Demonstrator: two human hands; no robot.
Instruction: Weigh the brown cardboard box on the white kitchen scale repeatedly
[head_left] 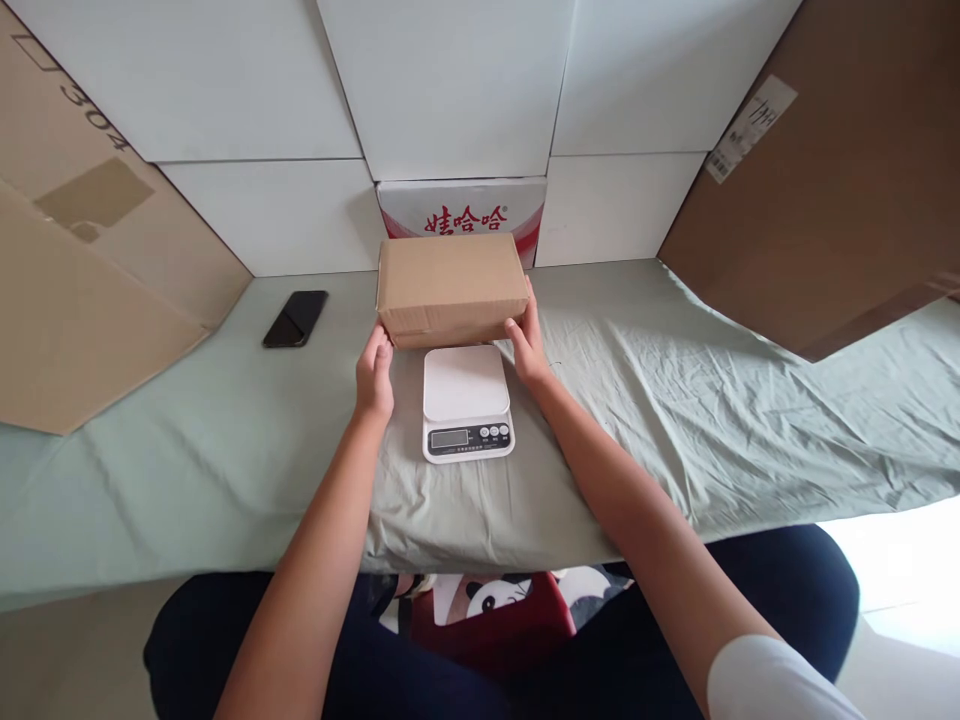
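The cardboard box (452, 288) sits between both hands at the far edge of the kitchen scale (466, 403), on the green sheet (675, 400). The left hand (374, 377) presses the box's near-left corner; the right hand (528, 345) clasps its right end. Both hands grip the box. A black phone (295, 319) lies well apart to the left
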